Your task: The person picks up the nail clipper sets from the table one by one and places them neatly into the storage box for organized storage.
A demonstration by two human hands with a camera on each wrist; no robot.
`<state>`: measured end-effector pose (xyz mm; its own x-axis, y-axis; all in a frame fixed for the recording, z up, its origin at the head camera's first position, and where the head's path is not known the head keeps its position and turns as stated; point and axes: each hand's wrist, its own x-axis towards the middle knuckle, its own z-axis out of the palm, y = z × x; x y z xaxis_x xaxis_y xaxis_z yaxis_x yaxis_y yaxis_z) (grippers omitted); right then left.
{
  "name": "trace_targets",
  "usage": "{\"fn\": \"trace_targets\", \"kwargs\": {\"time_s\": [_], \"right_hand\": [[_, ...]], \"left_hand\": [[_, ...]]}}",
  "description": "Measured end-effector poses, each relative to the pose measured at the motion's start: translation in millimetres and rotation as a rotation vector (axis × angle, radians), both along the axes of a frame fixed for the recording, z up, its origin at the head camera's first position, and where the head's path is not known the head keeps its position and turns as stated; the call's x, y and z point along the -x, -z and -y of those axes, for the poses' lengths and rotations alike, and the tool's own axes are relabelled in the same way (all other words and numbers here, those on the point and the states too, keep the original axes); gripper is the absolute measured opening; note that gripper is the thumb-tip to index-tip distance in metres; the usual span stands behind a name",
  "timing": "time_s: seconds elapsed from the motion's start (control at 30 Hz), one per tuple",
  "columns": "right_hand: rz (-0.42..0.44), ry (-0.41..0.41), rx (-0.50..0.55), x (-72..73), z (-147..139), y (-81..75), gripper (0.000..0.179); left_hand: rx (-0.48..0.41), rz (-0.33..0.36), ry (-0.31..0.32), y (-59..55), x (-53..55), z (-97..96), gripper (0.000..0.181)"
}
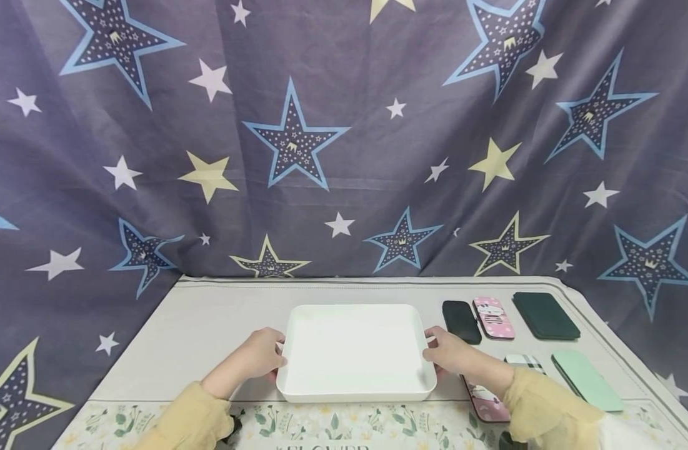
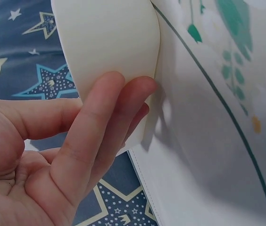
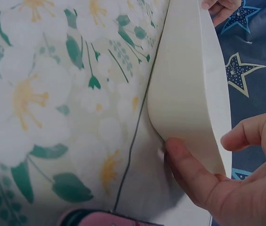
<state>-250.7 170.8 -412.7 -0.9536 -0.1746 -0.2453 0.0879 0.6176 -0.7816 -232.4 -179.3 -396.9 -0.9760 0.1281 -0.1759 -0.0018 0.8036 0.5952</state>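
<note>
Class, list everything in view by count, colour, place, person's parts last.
star-print curtain: 1, purplish grey, at back
floral tablecloth: 1, off-white, below curtain
tray: 1, white, mid-tablecloth
black case: 1, black, right of tray
pink cases: 2, printed pink, one beside black case, one nearer, partly hidden
wide case: 1, dark green, back right
mint case: 1, mint, front right
checked case: 1, white and dark, left of mint case
unclear objects: 2, dark, near edge
sleeves: 2, yellow, bottom left and right
left grip: 1, bare, tray's left end
right grip: 1, bare, tray's right end
</note>
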Motion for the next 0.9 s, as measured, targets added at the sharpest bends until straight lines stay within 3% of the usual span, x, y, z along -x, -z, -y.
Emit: {"fn": "trace_targets", "kwargs": {"time_s": [0.37, 0.57, 0.7, 0.9], "right_hand": [[0.003, -0.002, -0.056, 8.2, -8, 2.5, 0.068], [0.001, 0.008, -0.058, 7.9, -12, 6.0, 0.067], [0.003, -0.003, -0.081, 7.8, -12, 4.9, 0.068], [-0.015, -0.003, -0.109, 7.3, -11, 4.1, 0.068]], "left_hand": [[-0.044, 0.000, 0.018, 4.1, 6.0, -8.3, 0.038], [-0.130, 0.090, 0.025, 7.0, 12.1, -10.8, 0.022], [-0.130, 0.157, 0.012, 1.4, 24.6, -10.1, 0.024], [-0.099, 0.237, 0.001, -11.2, 55.3, -11.6, 0.029]]}}
